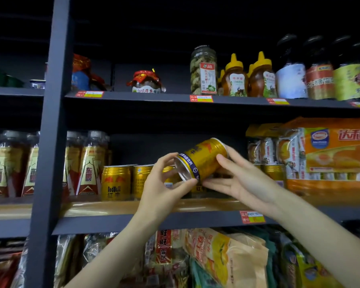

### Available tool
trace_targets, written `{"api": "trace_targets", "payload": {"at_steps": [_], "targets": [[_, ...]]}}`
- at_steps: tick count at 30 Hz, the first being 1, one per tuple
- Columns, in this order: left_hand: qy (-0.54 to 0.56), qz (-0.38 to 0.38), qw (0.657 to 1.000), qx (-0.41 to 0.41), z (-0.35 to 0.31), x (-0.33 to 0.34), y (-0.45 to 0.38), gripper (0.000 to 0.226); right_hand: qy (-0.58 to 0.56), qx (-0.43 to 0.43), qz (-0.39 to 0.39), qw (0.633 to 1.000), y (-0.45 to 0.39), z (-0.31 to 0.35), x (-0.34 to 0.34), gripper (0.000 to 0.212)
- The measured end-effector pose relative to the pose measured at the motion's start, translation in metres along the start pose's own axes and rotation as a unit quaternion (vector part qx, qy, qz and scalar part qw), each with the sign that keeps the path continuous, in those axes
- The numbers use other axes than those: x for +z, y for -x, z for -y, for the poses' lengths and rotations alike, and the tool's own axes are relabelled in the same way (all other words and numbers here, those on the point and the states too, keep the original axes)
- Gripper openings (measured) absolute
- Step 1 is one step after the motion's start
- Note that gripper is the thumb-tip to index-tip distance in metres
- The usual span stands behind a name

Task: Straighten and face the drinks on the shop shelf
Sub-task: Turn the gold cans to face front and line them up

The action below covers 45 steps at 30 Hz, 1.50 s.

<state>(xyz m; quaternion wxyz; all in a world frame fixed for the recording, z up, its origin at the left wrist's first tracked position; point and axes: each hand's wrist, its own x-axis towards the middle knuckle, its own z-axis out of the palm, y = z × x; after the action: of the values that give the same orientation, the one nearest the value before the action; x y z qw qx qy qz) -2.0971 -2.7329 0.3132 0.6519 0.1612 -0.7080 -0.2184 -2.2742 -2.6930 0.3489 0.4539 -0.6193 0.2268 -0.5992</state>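
A: What's the furniture like?
B: Dark metal shelving (175, 222), with a thick upright post (50, 142) running from twelve to seven o'clock.
A: And behind it?
B: A black back panel (154, 28), unlit toward twelve. Yellow-and-red price tags (252, 217) sit on the shelf edges; one at five o'clock.

- Held can (202, 161): gold, dark blue band with white script near its silver end, red mark.
- Shelf cans (116, 182): gold, red bulls, dark lettering.
- Bottles (89, 165): clear, labels in cream, red and gold.
- Shelves (175, 222): dark grey-blue; tags (252, 217) red and yellow.
- Honey bottles (235, 79): amber, yellow caps, white-green labels.
- Jar (147, 82): red patterned cover, white label.
- Cake pack (333, 150): orange, blue oval logo, white-outlined red script.
- Bag (222, 254): tan and yellow, red script.
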Motion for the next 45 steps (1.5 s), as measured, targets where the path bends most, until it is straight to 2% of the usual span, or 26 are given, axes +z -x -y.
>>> {"api": "trace_targets", "payload": {"at_steps": [2, 5, 10, 13, 14, 16, 18, 23, 26, 28, 30, 32, 34, 37, 39, 41, 45], "targets": [[-0.048, 0.006, 0.997, 0.061, 0.002, 0.000, 0.001, 0.064, -0.067, 0.037, -0.022, 0.997, -0.001, -0.010, 0.003, 0.038], [-0.137, 0.029, 0.982, 0.129, -0.005, 0.002, -0.001, 0.069, -0.131, 0.099, -0.074, 0.984, -0.009, -0.015, 0.003, 0.049], [-0.171, 0.091, 0.973, 0.129, 0.000, -0.004, -0.004, 0.068, -0.111, 0.117, -0.101, 0.982, -0.020, -0.010, -0.007, 0.071], [-0.171, 0.082, 0.976, 0.109, 0.004, -0.013, -0.005, 0.061, -0.096, 0.089, -0.102, 0.986, -0.018, -0.005, -0.009, 0.068], [-0.172, 0.072, 0.977, 0.104, 0.005, -0.016, -0.006, 0.057, -0.063, 0.056, -0.101, 0.991, -0.016, -0.002, -0.010, 0.065], [-0.186, 0.047, 0.977, 0.097, 0.008, -0.022, -0.009, 0.048, 0.108, -0.037, -0.098, 0.989, -0.011, 0.002, -0.013, 0.071], [-0.229, 0.024, 0.969, 0.091, 0.011, -0.028, -0.013, 0.043, 0.260, -0.117, -0.086, 0.955, -0.007, 0.005, -0.014, 0.085], [-0.340, 0.026, 0.935, 0.096, 0.014, -0.034, -0.027, 0.045, 0.374, -0.185, -0.038, 0.908, -0.007, 0.000, -0.022, 0.095], [-0.446, 0.065, 0.886, 0.106, 0.020, -0.034, -0.037, 0.047, 0.405, -0.186, -0.034, 0.895, -0.011, -0.002, -0.024, 0.094], [-0.514, 0.089, 0.848, 0.096, 0.029, -0.036, -0.041, 0.046, 0.394, -0.174, -0.042, 0.901, -0.015, -0.002, -0.025, 0.086], [-0.539, 0.094, 0.832, 0.088, 0.034, -0.038, -0.041, 0.059, 0.365, -0.150, -0.067, 0.916, -0.022, -0.003, -0.027, 0.073], [-0.548, 0.085, 0.826, 0.096, 0.040, -0.039, -0.041, 0.071, 0.352, -0.129, -0.108, 0.921, -0.030, -0.006, -0.030, 0.057], [-0.557, 0.072, 0.821, 0.107, 0.045, -0.039, -0.042, 0.070, 0.365, -0.109, -0.134, 0.915, -0.039, -0.009, -0.035, 0.044], [-0.556, 0.067, 0.822, 0.110, 0.048, -0.039, -0.042, 0.065, 0.388, -0.053, -0.110, 0.913, -0.050, -0.016, -0.037, 0.038], [-0.552, 0.067, 0.824, 0.111, 0.048, -0.040, -0.042, 0.063, 0.427, -0.023, -0.083, 0.900, -0.055, -0.025, -0.036, 0.039], [-0.555, 0.069, 0.822, 0.107, 0.048, -0.040, -0.043, 0.065, 0.487, -0.011, -0.072, 0.870, -0.058, -0.032, -0.034, 0.045], [-0.544, 0.066, 0.829, 0.110, 0.055, -0.042, -0.046, 0.062, 0.597, 0.011, -0.022, 0.802, -0.061, -0.023, -0.028, 0.070]]}}
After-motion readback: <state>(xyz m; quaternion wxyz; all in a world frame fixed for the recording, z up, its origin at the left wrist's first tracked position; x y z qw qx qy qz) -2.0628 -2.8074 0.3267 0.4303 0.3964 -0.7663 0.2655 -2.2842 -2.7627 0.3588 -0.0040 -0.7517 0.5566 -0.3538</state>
